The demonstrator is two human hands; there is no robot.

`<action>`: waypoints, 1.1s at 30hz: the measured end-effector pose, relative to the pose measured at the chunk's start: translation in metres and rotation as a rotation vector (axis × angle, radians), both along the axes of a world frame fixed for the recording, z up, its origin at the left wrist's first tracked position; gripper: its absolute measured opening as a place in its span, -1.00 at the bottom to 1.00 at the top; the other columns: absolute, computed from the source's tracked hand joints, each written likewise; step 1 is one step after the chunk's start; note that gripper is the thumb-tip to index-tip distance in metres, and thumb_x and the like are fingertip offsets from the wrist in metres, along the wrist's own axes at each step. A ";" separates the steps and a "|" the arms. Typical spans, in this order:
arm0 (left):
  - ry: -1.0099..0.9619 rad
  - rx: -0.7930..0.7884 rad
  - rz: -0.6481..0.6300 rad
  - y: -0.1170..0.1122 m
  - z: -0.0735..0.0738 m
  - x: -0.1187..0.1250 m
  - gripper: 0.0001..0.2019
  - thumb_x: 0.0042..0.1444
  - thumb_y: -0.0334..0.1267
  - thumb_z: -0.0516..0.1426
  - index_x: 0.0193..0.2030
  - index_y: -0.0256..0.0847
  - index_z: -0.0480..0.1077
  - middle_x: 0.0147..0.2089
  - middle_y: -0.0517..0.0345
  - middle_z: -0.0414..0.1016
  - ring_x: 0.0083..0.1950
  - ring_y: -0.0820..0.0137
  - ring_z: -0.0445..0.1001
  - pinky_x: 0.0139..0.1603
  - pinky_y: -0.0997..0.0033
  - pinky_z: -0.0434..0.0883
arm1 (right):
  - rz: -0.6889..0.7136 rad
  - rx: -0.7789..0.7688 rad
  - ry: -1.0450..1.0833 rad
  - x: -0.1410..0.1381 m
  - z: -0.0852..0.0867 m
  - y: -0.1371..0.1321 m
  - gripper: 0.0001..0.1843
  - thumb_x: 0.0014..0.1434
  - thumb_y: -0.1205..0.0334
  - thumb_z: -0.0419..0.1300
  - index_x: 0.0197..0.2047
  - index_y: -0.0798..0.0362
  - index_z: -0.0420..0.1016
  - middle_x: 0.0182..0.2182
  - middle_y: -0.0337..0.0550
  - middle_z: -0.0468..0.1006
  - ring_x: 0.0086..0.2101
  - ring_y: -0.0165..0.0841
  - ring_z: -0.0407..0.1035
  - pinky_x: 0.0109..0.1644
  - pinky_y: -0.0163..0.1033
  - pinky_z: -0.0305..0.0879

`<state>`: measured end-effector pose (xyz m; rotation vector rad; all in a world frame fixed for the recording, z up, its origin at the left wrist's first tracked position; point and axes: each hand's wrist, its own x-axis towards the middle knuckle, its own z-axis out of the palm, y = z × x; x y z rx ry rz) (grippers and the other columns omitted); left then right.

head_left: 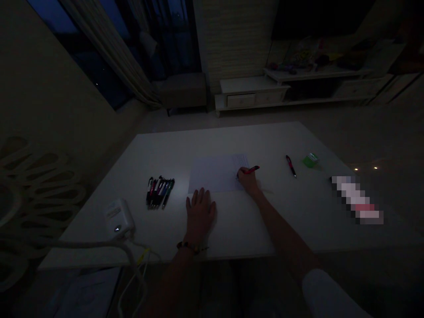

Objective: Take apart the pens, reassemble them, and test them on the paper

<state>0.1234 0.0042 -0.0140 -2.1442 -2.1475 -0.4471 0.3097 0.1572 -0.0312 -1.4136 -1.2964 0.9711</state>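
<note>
Risk: the sheet [215,173] lies loose, so pressure from the red pen [252,169] could skid it if the left hand [200,213] shifts; the second red pen [290,165] could roll if knocked

Right hand [247,181]: fingers [243,173] closed round the red pen, tip hidden, resting at the sheet's right part. Left hand: open and flat on the table [278,137], fingers [200,198] spread, holding nothing, tips at the sheet's lower edge (touching or just short, too dim to tell). Bracelet [192,247] on the left wrist. White sleeve [331,296] on the right arm. Outward: pen bundle [160,192] left of the sheet; green block [310,160] past the second pen; white box [118,216] with cable [139,260] at the near-left corner; pixelated object [356,198] at the right
</note>
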 end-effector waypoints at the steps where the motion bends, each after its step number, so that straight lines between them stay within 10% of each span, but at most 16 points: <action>1: -0.002 -0.001 -0.003 0.000 0.000 0.000 -0.52 0.20 -0.07 -0.09 0.24 -0.13 0.14 0.32 0.03 0.07 0.34 0.14 -0.04 0.29 -0.10 -0.08 | -0.017 -0.011 -0.012 0.000 -0.001 0.001 -0.90 -0.13 0.26 -0.02 -0.60 0.06 0.24 -0.70 -0.31 0.23 -0.64 -0.49 0.13 -0.59 -0.40 0.04; 20: 0.021 0.002 -0.003 -0.002 0.002 0.001 -0.52 0.21 -0.08 -0.10 0.25 -0.13 0.13 0.32 0.04 0.07 0.35 0.15 -0.04 0.29 -0.09 -0.06 | 0.025 -0.013 -0.049 0.000 -0.002 0.001 -0.84 -0.10 0.21 -0.01 -0.61 0.07 0.27 -0.69 -0.27 0.27 -0.63 -0.48 0.16 -0.61 -0.40 0.04; 24: 0.018 -0.014 0.005 -0.002 0.002 0.001 -0.52 0.20 -0.07 -0.09 0.24 -0.11 0.13 0.32 0.06 0.07 0.35 0.17 -0.05 0.30 -0.08 -0.07 | -0.017 0.043 0.059 0.010 0.006 -0.001 -0.66 -0.07 0.11 0.07 -0.22 0.10 0.39 -0.63 -0.33 0.31 -0.62 -0.47 0.20 -0.58 -0.40 0.13; 27: 0.008 -0.016 0.010 -0.002 0.002 0.001 -0.52 0.20 -0.07 -0.10 0.24 -0.10 0.13 0.32 0.07 0.07 0.35 0.17 -0.05 0.30 -0.08 -0.07 | -0.075 0.058 0.052 0.028 0.017 -0.006 -0.23 -0.11 0.05 0.17 0.17 0.13 0.10 -0.64 -0.39 0.33 -0.64 -0.46 0.21 -0.56 -0.37 0.17; 33: -0.022 0.001 0.002 -0.003 0.004 0.001 -0.53 0.20 -0.07 -0.10 0.23 -0.10 0.15 0.31 0.07 0.10 0.34 0.17 -0.04 0.31 -0.08 -0.10 | -0.038 0.067 -0.065 0.075 0.030 -0.020 -0.30 -0.02 0.04 0.10 0.17 0.17 0.14 -0.68 -0.39 0.28 -0.68 -0.47 0.18 -0.60 -0.38 0.11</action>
